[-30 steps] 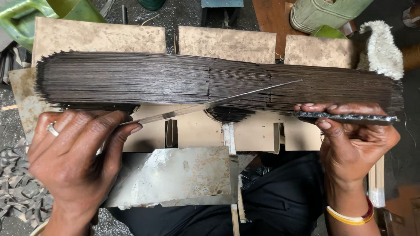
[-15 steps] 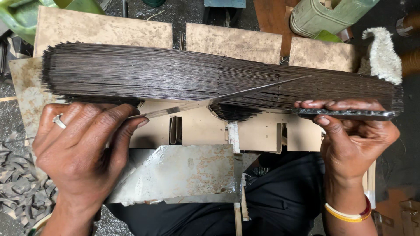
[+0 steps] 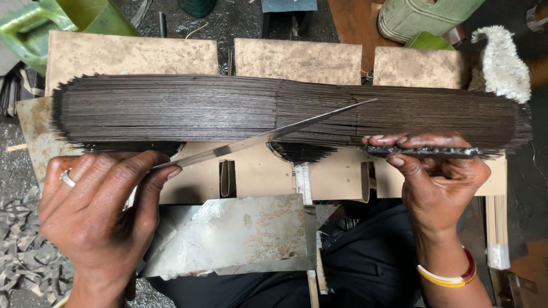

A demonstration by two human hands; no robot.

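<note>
A long row of thin dark metal sheets (image 3: 228,108) stands on edge across pale worn boards (image 3: 131,54). My left hand (image 3: 100,208), with a ring on one finger, grips one end of a long thin pointed metal blade (image 3: 268,136). The blade slants up to the right and its tip lies across the row of sheets. My right hand (image 3: 436,174) pinches a dark rough flat bar (image 3: 422,151) against the front edge of the row at the right.
A bright bent metal sheet (image 3: 240,234) lies in front of the boards above my dark-clothed lap. Metal scrap curls (image 3: 23,256) pile at the lower left. A green can (image 3: 422,17), a green container (image 3: 34,23) and a white fluffy cloth (image 3: 502,57) sit behind.
My left hand has shifted slightly right and down with the blade. The view has moved a little; my right hand stays on the bar.
</note>
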